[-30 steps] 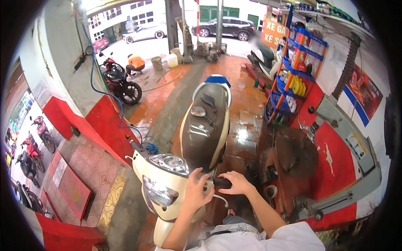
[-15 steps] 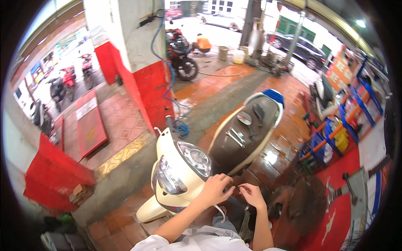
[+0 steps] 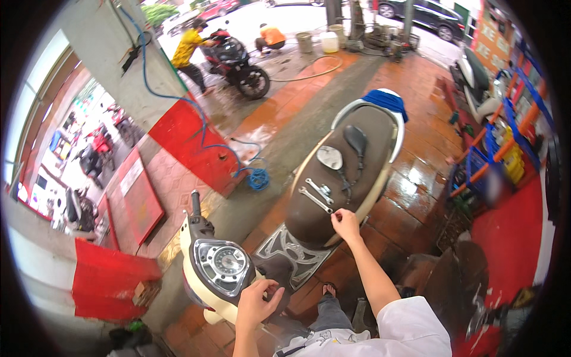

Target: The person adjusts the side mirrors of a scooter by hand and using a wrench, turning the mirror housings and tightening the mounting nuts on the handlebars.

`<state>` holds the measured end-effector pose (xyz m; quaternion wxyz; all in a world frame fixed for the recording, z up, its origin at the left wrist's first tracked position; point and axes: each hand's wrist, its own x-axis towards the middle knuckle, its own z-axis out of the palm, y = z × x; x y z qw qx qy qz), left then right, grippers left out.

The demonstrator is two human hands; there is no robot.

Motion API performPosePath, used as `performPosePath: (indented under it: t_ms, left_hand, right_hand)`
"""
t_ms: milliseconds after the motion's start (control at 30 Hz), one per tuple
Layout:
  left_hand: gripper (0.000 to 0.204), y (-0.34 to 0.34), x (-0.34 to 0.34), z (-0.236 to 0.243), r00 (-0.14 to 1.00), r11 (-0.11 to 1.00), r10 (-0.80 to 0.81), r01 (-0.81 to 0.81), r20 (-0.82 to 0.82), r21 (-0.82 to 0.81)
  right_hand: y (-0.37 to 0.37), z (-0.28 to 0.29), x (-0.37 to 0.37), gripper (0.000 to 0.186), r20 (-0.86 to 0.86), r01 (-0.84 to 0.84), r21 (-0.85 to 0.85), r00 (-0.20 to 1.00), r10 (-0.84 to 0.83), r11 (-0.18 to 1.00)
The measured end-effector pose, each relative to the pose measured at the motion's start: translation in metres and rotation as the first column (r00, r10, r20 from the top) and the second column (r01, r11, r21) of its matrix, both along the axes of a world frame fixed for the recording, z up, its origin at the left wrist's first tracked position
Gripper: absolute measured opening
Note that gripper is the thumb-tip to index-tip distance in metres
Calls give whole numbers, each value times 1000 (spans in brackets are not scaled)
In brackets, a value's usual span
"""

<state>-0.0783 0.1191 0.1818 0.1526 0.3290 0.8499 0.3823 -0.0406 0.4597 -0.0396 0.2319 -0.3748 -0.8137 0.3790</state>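
A cream scooter (image 3: 220, 279) with a brown seat (image 3: 345, 178) stands in front of me. My left hand (image 3: 257, 303) rests on the handlebar head beside the round speedometer (image 3: 225, 263), fingers curled on the cover. My right hand (image 3: 345, 224) reaches over the seat's near part, fingers loosely apart, just below two silver wrenches (image 3: 316, 195). Two removed mirrors (image 3: 342, 152) lie on the seat farther back. A blue cloth (image 3: 386, 100) hangs over the tail.
A blue hose (image 3: 205, 128) runs down the red and grey wall to a coil (image 3: 258, 178) on the wet tiled floor. Two people wash a dark motorbike (image 3: 238, 62) at the back. Blue racks with bottles (image 3: 505, 152) stand on the right.
My right hand left the handlebar area and reached out over the seat toward the wrenches. My view swung, showing the scooter's seat more to the right. The left hand stays at the handlebar head.
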Motion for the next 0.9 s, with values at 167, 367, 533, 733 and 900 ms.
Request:
performPosePath:
  t_ms: [167,367,533,733,900]
  left_hand:
    - [20,7,-4,-1,993,993,119,-119,-8,-21]
    - [22,10,-5,-6,988,986,146,-149,-48,-76]
    - [25,12,-7,-7,984,979,170,-175,-58,-101]
    - [27,16,-8,0,979,971,199,-203,-41,-130]
    - [27,13,-8,-3,979,974,200,-203,-33,-105]
  right_hand:
    - [28,-20,-50,17,73,29,126,997,-39,992]
    - [45,-39,-72,25,222,24,93,974,-44,995]
    - [48,-43,-74,29,160,49,82,985,-62,995]
    - [47,-44,-70,28,130,16,120,991,-32,993]
    - [30,-32,-66,25,138,-153,203,982,127,967]
